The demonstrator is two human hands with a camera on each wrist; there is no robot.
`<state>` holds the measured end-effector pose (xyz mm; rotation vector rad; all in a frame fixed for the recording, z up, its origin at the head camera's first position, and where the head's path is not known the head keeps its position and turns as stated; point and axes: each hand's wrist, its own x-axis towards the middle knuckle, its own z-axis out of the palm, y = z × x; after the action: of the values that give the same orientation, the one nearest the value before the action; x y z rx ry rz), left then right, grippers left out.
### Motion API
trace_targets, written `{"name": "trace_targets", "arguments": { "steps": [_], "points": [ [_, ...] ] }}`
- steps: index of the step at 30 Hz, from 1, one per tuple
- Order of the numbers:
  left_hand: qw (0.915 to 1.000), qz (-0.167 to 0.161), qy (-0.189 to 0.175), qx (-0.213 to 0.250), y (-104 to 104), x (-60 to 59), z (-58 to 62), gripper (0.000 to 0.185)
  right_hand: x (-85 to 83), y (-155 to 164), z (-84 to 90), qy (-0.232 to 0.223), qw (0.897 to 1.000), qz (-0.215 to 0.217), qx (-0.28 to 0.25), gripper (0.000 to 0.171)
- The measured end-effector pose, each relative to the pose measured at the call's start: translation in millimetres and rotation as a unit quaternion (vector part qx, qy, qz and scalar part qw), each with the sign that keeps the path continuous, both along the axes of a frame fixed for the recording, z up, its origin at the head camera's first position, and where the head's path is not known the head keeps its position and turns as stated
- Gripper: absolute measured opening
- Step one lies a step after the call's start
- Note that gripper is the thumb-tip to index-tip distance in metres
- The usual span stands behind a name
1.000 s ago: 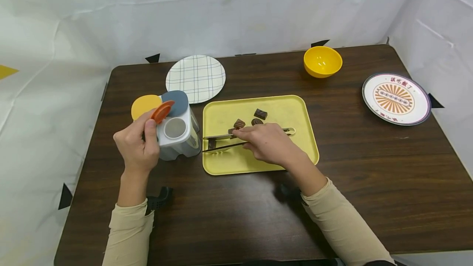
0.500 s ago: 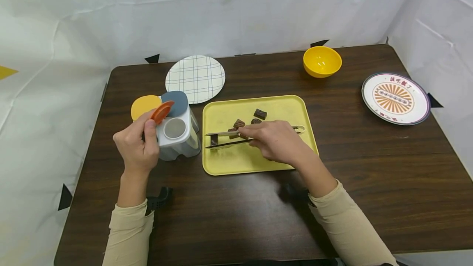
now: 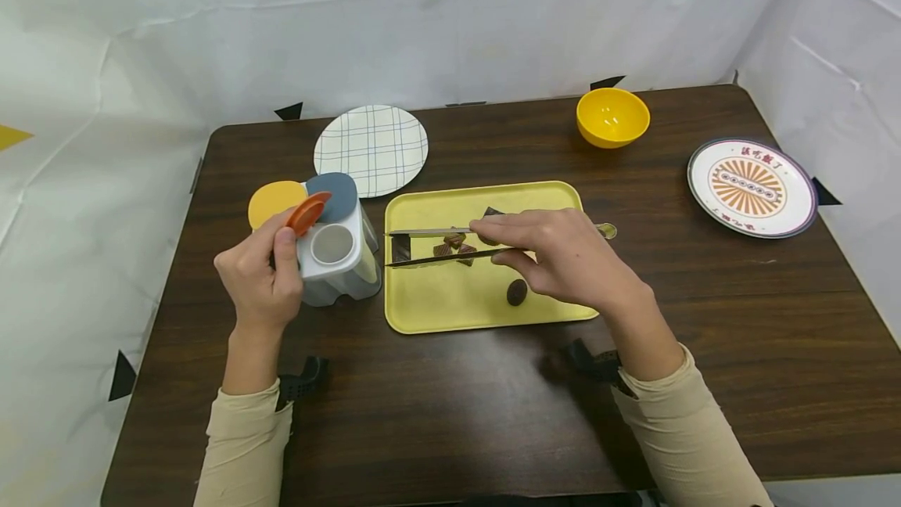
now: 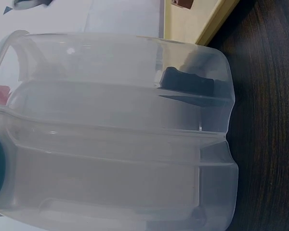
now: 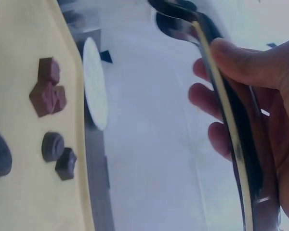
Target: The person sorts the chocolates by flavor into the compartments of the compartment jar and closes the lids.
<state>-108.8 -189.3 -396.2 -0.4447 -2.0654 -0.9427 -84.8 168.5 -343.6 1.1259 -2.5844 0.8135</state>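
My left hand pinches the raised orange lid of a clear canister with several coloured lids. Beside that lid is the canister's uncovered round opening. Through the clear wall, the left wrist view shows a dark block low inside. My right hand grips metal tongs above the yellow tray, tips pointing left toward the canister. Between the tips is a dark rectangular chocolate. Several chocolates lie on the tray, among them an oval chocolate and a patterned brown cluster.
A checked plate stands behind the canister. Toward the back right is a yellow bowl, with a patterned plate near the table's right edge. White sheeting rises behind the dark wooden table.
The right hand and tongs have moved away from me and a little right, the dark chocolate staying between the tips. The oval chocolate has come into view. My left hand keeps still.
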Motion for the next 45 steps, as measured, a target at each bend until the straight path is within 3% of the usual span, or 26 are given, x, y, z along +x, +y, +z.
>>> {"name": "trace_targets", "arguments": {
  "steps": [8,14,26,45],
  "points": [
    [1.0000,-0.002,0.004,0.003,0,0.0,0.0,0.044,-5.0,-24,4.6,0.052,0.997,0.020,-0.058,0.049],
    [1.0000,-0.001,0.001,0.002,0,0.1,-0.1,0.044,-11.1,-44,1.8,0.071,0.995,0.022,-0.069,0.047],
    [1.0000,0.000,0.001,0.001,0,0.3,-0.2,0.044,-18.6,-60,-0.1,0.054,0.997,0.024,-0.044,0.043],
    [0.9999,-0.006,0.001,0.009,0,0.0,-0.2,0.042,-19.6,-59,-2.4,0.035,0.999,0.025,-0.021,0.053]
  ]
}}
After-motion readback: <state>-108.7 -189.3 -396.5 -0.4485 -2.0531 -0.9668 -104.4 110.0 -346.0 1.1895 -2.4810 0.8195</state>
